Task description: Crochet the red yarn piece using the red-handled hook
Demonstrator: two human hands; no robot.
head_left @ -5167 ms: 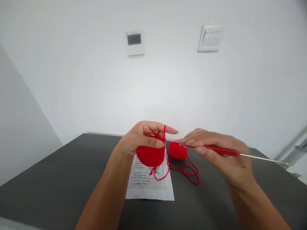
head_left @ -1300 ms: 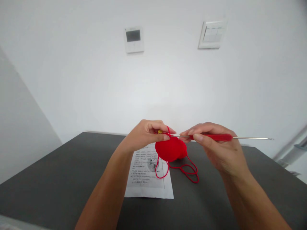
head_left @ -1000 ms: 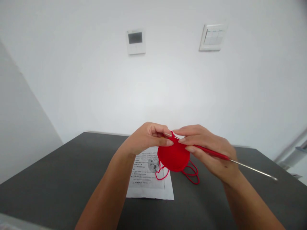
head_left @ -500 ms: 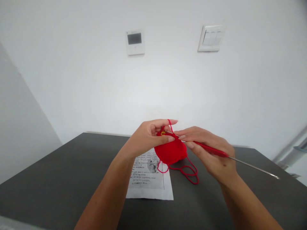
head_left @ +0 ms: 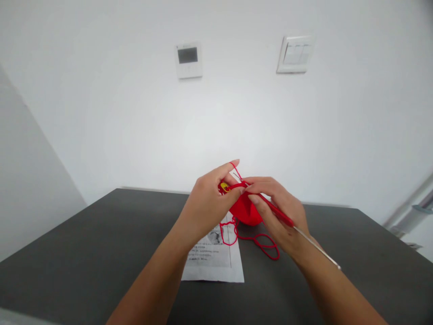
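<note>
My left hand (head_left: 214, 194) pinches the edge of a red crochet piece (head_left: 248, 213) between thumb and fingers. Red yarn (head_left: 236, 169) loops over its raised index finger. A yellow stitch marker (head_left: 224, 187) hangs at the piece's edge beside the left thumb. Held like a pen in my right hand (head_left: 277, 201) is a crochet hook (head_left: 278, 214) with a red grip and metal ends. Its tip points up and left by the yarn at the work's top edge. Fingers hide part of the crochet piece.
A printed sheet (head_left: 213, 266) lies on the dark table (head_left: 142, 234) under the work. Slack red yarn (head_left: 267, 247) curls on the tabletop to its right. Behind stands a white wall with a thermostat panel (head_left: 188, 61) and a light switch (head_left: 295, 55).
The hook has swung steeper, its rear end moving left and down, as my right hand shifted left. The crochet piece has turned, and my left index finger has risen and moved left.
</note>
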